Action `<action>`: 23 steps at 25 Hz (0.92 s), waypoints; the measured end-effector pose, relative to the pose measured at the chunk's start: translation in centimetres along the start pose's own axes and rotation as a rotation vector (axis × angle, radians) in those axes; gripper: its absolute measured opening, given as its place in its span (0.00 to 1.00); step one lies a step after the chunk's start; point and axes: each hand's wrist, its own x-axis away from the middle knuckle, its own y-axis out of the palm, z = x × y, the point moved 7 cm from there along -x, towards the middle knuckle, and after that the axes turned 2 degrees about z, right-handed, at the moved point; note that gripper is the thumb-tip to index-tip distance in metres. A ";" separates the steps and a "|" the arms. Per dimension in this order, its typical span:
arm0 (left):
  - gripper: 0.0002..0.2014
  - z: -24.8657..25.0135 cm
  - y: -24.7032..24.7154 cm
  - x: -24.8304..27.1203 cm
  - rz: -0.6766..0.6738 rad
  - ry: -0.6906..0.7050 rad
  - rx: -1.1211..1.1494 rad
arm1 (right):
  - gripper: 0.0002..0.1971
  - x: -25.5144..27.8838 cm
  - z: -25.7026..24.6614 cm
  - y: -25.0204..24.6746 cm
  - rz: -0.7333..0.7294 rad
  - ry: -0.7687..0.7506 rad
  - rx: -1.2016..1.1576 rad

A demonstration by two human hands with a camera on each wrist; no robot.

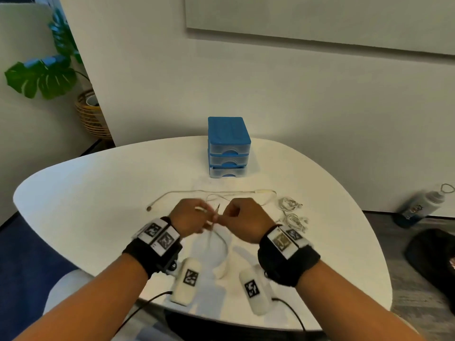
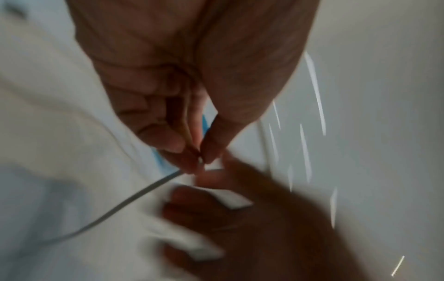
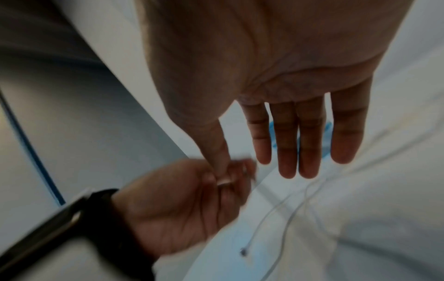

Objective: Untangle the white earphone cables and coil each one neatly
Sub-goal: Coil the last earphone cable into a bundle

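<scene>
Over the middle of the white table (image 1: 98,193) my two hands meet. My left hand (image 1: 190,219) pinches a white earphone cable (image 2: 134,197) between thumb and fingertips (image 2: 192,161); its jack (image 1: 218,207) sticks up between the hands. The rest of that cable lies stretched across the table (image 1: 221,192), ending in an earbud (image 1: 149,208) at the left. My right hand (image 3: 286,144) has four fingers straight, and its thumb (image 3: 222,154) touches the left hand's pinch. Two coiled earphones (image 1: 289,204) (image 1: 295,221) lie to the right.
A blue drawer unit (image 1: 229,148) stands at the back of the table. Two white padded blocks with markers (image 1: 187,279) (image 1: 253,290) lie near the front edge, with black leads. A bottle (image 1: 422,209) and a dark bag (image 1: 433,259) are on the floor to the right.
</scene>
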 end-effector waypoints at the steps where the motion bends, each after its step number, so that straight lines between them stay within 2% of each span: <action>1: 0.06 1.7 0.5 1.1 -0.005 0.007 0.303 | 0.12 1.1 0.0 0.9 -0.033 -0.015 -0.117; 2: 0.11 3.3 0.8 1.9 -0.030 0.021 0.490 | 0.11 2.0 0.1 1.5 -0.061 -0.021 -0.249; 3: 0.15 4.6 1.0 2.4 -0.051 0.046 0.562 | 0.09 2.5 0.1 1.5 -0.059 -0.016 -0.369; 4: 0.15 5.6 1.0 2.7 -0.050 0.080 0.547 | 0.06 2.9 -0.1 0.8 -0.022 -0.015 -0.467; 6: 0.10 6.6 0.6 2.9 -0.008 0.145 0.363 | 0.08 3.3 -0.5 -2.2 0.124 -0.025 -0.555; 7: 0.07 6.5 0.6 2.9 -0.010 0.149 0.287 | 0.09 3.3 -0.6 -3.7 0.189 -0.031 -0.559; 9: 0.07 6.2 1.4 3.3 -0.093 0.136 0.266 | 0.09 3.2 -0.7 -5.7 0.243 -0.058 -0.505; 11: 0.07 6.4 2.2 3.7 -0.166 0.150 0.264 | 0.08 3.0 -0.6 -6.2 0.244 -0.091 -0.452; 15: 0.09 6.6 2.7 4.1 -0.221 0.189 0.038 | 0.04 2.7 -0.3 -6.3 0.288 -0.159 -0.370; 17: 0.09 6.6 2.9 4.5 -0.276 0.169 0.021 | 0.04 2.8 -0.2 -6.8 0.282 -0.194 -0.325; 18: 0.10 6.8 2.9 4.8 -0.309 0.163 0.069 | 0.04 2.8 0.0 -7.1 0.273 -0.194 -0.326; 20: 0.10 7.6 2.4 5.3 -0.336 0.134 0.308 | 0.06 2.8 1.0 -7.2 0.231 -0.142 -0.424; 23: 0.11 8.9 0.8 5.3 -0.274 0.125 0.686 | 0.08 3.1 1.2 -6.2 0.166 -0.084 -0.497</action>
